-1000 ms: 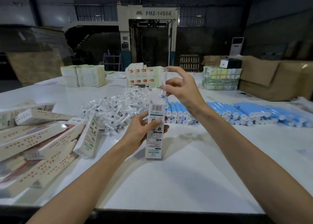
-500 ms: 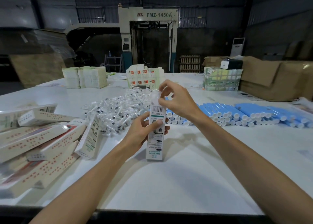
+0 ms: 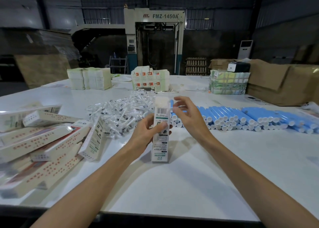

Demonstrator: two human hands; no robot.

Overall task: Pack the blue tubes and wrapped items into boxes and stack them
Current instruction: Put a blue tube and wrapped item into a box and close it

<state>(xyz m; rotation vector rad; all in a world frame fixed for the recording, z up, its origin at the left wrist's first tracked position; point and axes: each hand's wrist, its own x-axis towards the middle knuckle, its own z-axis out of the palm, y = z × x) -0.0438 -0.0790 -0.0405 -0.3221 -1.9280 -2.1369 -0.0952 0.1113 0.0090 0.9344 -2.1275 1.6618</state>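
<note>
Surface: a broad white surface point(image 3: 189, 184) in a dim warehouse, with a machine marked FMZ-1450A point(image 3: 155, 37) behind it.
Box: a tall white box point(image 3: 160, 141) stands on end near the surface's middle, barcode near its top.
Left grip: the left hand point(image 3: 151, 131) is wrapped round the box's middle.
Right grip: the right hand point(image 3: 186, 117) is at the box's top corner, fingers loosely curled (blur hides whether they pinch anything; I cannot tell).
Blue tubes: blue tubes point(image 3: 241, 117) lie in rows just behind and right of the box, white caps toward the person.
Wrapped items: a loose heap of wrapped items point(image 3: 120, 113) lies behind it, to the left.
Other boxes: a tumbled pile of boxes point(image 3: 43, 141) lies at the left.
</note>
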